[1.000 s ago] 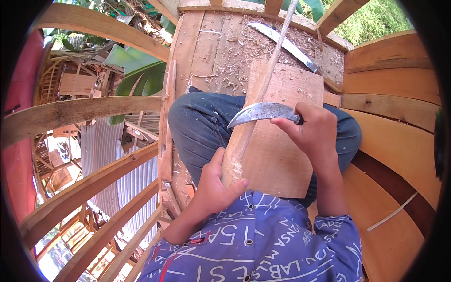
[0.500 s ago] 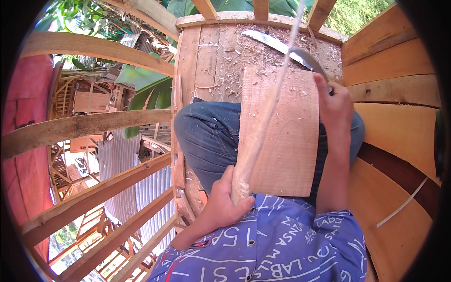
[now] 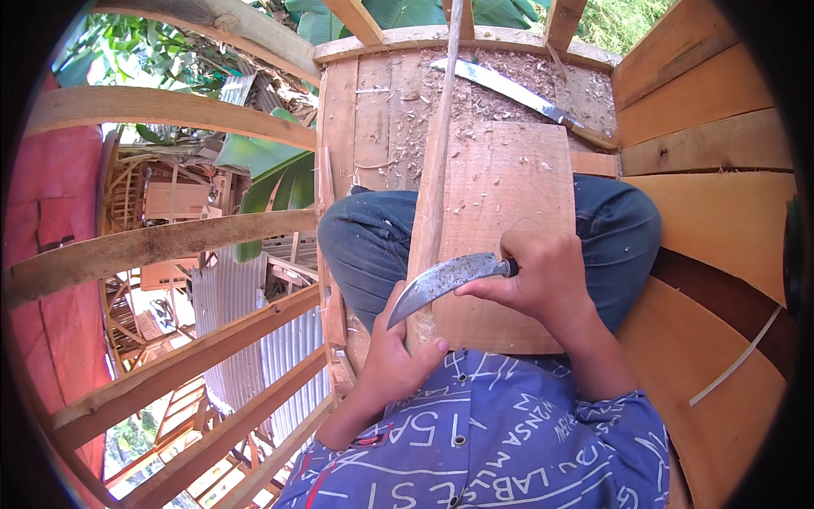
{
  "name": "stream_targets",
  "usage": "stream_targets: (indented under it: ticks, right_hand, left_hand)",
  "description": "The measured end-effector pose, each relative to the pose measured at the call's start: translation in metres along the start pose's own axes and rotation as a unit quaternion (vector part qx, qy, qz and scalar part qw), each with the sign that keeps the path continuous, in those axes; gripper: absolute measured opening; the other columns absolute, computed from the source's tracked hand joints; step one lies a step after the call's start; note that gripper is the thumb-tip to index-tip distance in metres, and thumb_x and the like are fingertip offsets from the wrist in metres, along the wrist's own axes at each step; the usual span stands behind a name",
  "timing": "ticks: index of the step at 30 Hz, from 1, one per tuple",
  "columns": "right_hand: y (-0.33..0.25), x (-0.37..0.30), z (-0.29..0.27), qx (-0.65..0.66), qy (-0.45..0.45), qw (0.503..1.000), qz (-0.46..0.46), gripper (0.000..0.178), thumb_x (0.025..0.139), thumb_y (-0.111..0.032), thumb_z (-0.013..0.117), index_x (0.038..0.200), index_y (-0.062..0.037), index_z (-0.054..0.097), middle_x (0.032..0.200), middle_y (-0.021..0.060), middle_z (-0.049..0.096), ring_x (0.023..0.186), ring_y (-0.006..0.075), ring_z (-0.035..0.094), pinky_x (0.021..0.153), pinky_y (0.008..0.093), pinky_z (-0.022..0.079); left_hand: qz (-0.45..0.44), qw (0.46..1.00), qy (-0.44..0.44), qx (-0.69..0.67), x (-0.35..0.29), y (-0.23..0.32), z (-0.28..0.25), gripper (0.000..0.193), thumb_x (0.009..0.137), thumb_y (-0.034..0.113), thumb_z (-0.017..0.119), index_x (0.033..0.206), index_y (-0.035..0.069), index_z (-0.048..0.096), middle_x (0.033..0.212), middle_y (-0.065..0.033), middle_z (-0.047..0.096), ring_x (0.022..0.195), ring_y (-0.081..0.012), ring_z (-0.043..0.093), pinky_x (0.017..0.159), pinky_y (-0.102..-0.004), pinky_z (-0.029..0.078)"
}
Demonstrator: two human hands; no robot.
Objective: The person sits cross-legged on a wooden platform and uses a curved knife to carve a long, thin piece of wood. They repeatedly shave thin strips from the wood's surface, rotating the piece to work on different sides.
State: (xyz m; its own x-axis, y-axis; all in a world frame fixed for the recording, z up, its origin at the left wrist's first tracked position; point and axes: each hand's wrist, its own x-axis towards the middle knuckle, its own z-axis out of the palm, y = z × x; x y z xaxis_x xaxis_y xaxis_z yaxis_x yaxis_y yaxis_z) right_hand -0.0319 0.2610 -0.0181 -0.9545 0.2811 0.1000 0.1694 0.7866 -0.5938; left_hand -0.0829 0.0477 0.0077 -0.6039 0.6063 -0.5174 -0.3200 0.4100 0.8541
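Note:
My left hand (image 3: 400, 355) is wrapped round the near end of a long wooden stick (image 3: 434, 161), which runs away from me past the far edge of the floor. In my right hand (image 3: 544, 270) is a knife (image 3: 448, 278) with a dark handle and a curved, spotted blade. Its blade lies across the stick just beyond my left hand, tip pointing left; whether the edge touches the wood I cannot tell. Beneath both rests a flat wooden board (image 3: 509, 195) across my lap, with a few shavings on it.
Beyond the board, a machete (image 3: 509, 89) with a wooden handle lies on the plank floor (image 3: 371, 127) among scattered shavings. A slatted wooden railing (image 3: 170, 242) stands on my left. Plank walls (image 3: 704, 220) rise on my right, with a thin pale strip (image 3: 736, 356) against them.
My right hand has swung from the board's far right edge back toward me, bringing the knife blade over the stick. The stick's far end has shifted left and now looks more upright.

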Motion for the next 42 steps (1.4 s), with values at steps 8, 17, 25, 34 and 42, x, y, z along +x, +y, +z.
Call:
stream_targets:
  ticks: [8,17,25,34,42]
  right_hand:
    - [0.009,0.009,-0.006,-0.044,0.090,0.995,-0.020,0.074,0.050,-0.076,0.070,0.050,-0.0064,0.045,0.045,0.0076,0.043,0.040,0.0257,0.049,0.040,0.0331,0.038]
    - [0.004,0.012,-0.007,-0.058,0.124,0.990,-0.027,0.074,0.051,-0.077,0.068,0.047,-0.0080,0.041,0.043,0.0062,0.040,0.039,0.0238,0.050,0.039,0.0338,0.037]
    - [0.089,0.039,-0.056,-0.011,0.227,0.937,0.265,0.066,0.078,-0.061,0.062,0.056,0.0009,0.054,0.045,0.0130,0.045,0.042,0.0271,0.046,0.046,0.0390,0.037]
    - [-0.017,-0.016,-0.002,0.058,0.000,0.998,0.023,0.069,0.059,-0.072,0.068,0.053,-0.0043,0.055,0.047,0.0114,0.051,0.046,0.0294,0.056,0.043,0.0362,0.042]
    - [0.011,0.014,-0.026,-0.049,0.124,0.990,0.036,0.074,0.051,-0.074,0.070,0.051,-0.0039,0.046,0.044,0.0104,0.043,0.041,0.0274,0.049,0.041,0.0349,0.038]
  left_hand:
    - [0.040,0.999,0.001,-0.018,-0.006,0.020,0.008,0.067,0.075,0.028,0.063,0.128,-0.007,0.040,0.119,-0.0173,0.050,0.115,-0.0232,0.048,0.099,-0.0342,0.035]
    - [0.039,0.999,-0.031,-0.006,-0.010,0.001,0.005,0.077,0.076,0.046,0.066,0.126,-0.005,0.037,0.077,-0.0013,0.042,0.070,-0.0105,0.039,0.063,-0.0249,0.032]
    - [-0.045,0.980,-0.160,-0.111,-0.022,-0.017,0.006,0.065,0.080,0.036,0.063,0.122,-0.005,0.036,0.084,-0.0070,0.048,0.074,-0.0158,0.048,0.067,-0.0281,0.040]
    - [0.001,0.934,-0.172,-0.312,-0.001,0.006,0.001,0.044,0.080,0.041,0.064,0.090,0.009,0.036,0.066,0.0008,0.037,0.053,-0.0073,0.039,0.049,-0.0212,0.034]
    - [0.045,0.972,-0.186,-0.137,-0.018,-0.003,0.016,0.055,0.082,0.051,0.059,0.103,0.004,0.039,0.074,0.0001,0.040,0.061,-0.0064,0.041,0.052,-0.0199,0.033]
